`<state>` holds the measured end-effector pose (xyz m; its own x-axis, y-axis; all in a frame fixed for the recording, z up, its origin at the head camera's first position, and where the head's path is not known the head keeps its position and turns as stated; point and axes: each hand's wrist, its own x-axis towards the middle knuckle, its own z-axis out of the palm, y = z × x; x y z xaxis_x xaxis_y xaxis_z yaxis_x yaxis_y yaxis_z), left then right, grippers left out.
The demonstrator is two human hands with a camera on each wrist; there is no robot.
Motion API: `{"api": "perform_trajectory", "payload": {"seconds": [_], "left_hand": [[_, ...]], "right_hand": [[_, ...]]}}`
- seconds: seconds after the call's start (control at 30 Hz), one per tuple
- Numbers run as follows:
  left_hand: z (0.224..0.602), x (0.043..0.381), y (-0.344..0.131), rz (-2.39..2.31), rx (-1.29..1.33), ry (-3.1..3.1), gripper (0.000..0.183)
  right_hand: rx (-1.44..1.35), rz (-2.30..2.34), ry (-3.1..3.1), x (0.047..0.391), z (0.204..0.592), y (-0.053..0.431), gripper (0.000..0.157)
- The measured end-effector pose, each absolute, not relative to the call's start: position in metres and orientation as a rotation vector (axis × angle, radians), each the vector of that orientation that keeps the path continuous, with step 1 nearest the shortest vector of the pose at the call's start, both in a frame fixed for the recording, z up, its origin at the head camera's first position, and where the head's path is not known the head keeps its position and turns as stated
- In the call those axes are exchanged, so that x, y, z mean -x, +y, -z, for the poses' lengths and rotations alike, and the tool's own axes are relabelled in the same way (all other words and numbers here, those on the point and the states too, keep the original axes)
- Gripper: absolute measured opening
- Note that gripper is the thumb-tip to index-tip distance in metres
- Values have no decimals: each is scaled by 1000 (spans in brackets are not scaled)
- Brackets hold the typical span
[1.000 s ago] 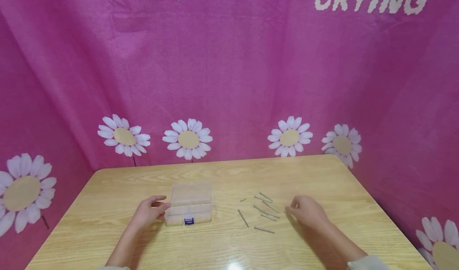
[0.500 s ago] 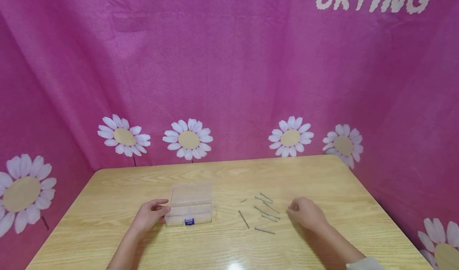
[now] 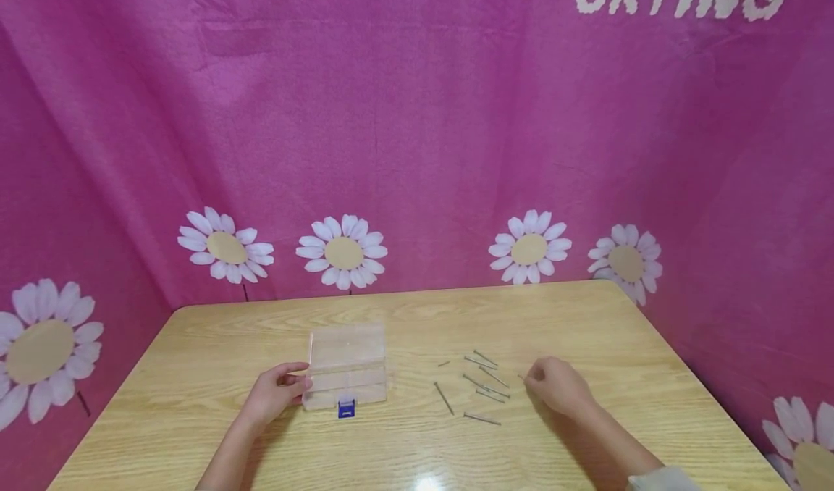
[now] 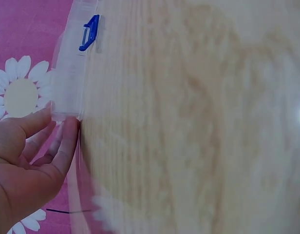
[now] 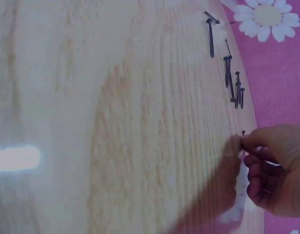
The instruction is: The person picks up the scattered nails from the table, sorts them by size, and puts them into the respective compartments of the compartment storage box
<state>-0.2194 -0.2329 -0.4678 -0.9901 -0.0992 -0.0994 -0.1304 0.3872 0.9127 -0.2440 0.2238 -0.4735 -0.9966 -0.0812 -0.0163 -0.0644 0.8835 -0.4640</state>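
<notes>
Box latch (image 3: 346, 409) now lower, nails (image 3: 494, 376) near right fingers (image 5: 258, 138)

Bright white glare and soft shadows mark the evenly lit, yellowish, wood-grained rectangular worktop (image 3: 378, 451); both wrist views look hazier and bow its edge.

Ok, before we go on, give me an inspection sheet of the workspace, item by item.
Surface: wood-grain table, with a bright glare spot toward the near side.
Job's things: clear plastic box, lid apparently swung back, blue latch at its front; several loose nails to its right, some crossing.
Clutter: nothing seen.
Left hand: fingertips against the box's left end.
Right hand: thumb and finger pinch what looks like a nail.
Cables: nothing seen.
Surroundings: pink curtain with printed daisies.
</notes>
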Motion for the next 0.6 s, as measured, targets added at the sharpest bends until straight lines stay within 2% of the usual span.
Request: {"api": "perform_trajectory", "payload": {"seconds": [0.27,0.6], "left_hand": [[472,221,-236,-1737,254,2553,40],[471,217,-237,-1815,227,2464,43]], "right_hand": [[283,860,3006,248,479,230,7],[306,986,2935,250,478,226,10]]}}
